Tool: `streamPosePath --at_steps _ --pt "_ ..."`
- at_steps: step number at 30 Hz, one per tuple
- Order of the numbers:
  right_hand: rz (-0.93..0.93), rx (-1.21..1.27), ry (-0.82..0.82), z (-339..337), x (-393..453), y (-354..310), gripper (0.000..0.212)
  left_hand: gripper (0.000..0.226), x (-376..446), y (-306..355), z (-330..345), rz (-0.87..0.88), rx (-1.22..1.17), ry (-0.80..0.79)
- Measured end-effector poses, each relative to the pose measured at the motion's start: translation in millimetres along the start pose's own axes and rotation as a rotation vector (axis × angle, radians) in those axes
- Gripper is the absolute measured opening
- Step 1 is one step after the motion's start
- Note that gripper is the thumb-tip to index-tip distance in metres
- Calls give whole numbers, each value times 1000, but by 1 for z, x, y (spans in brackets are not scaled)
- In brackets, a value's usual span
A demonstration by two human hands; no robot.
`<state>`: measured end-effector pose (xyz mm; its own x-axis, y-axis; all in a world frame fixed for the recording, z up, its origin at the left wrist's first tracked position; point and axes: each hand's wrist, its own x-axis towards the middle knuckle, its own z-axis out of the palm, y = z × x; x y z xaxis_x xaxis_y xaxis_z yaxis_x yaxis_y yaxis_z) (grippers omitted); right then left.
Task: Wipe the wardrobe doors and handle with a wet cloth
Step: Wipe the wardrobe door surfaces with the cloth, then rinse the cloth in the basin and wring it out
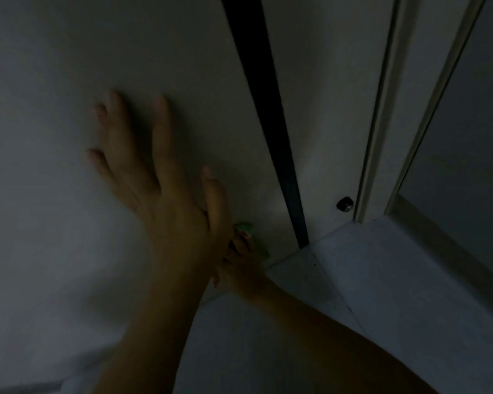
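The light is dim. My left hand (154, 180) lies flat with spread fingers on the pale wardrobe door (69, 81). Low on the same door, near the floor, my right hand (239, 265) holds a green cloth (252, 237) against the panel; my left wrist hides part of it. A dark vertical gap (268, 109) separates this door from a second pale door (325, 109) to the right. No handle is visible in this view.
A small dark round stopper (345, 204) sits low at the foot of the right door. A pale door frame (382, 123) runs up beside it. Light tiled floor (382, 280) spreads out below on the right.
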<state>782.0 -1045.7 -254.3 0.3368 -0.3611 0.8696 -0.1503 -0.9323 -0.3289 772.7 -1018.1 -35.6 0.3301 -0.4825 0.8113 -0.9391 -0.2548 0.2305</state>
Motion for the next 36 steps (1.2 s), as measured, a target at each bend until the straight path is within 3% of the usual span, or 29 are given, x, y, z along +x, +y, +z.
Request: streamPosePath --at_steps 7,11,15,17,20,24,29,36 --pt "-106 136 -192 -20 -11 -1 99 56 -29 -39 -37 -46 5 47" --pt "-130 278 -287 -35 -8 -14 60 52 -58 -61 -55 -188 -24 109" --pt "-108 361 -416 -46 -5 -41 71 50 -92 -82 -76 -404 -147 104" --pt "-133 384 -493 -56 7 -60 60 44 -105 -93 -90 -553 -215 49" --pt "-162 427 -641 -70 32 -99 47 32 -121 -102 -123 -918 -408 -18" --pt "-166 451 -785 -81 61 -157 43 22 -130 -103 -174 -1217 -576 -271" --pt "-78 581 -947 -114 107 -243 48 22 -100 -80 -272 -1670 -992 -10" --pt "131 772 -1191 -163 196 -350 44 29 -48 -49 -391 -1788 -1011 148"
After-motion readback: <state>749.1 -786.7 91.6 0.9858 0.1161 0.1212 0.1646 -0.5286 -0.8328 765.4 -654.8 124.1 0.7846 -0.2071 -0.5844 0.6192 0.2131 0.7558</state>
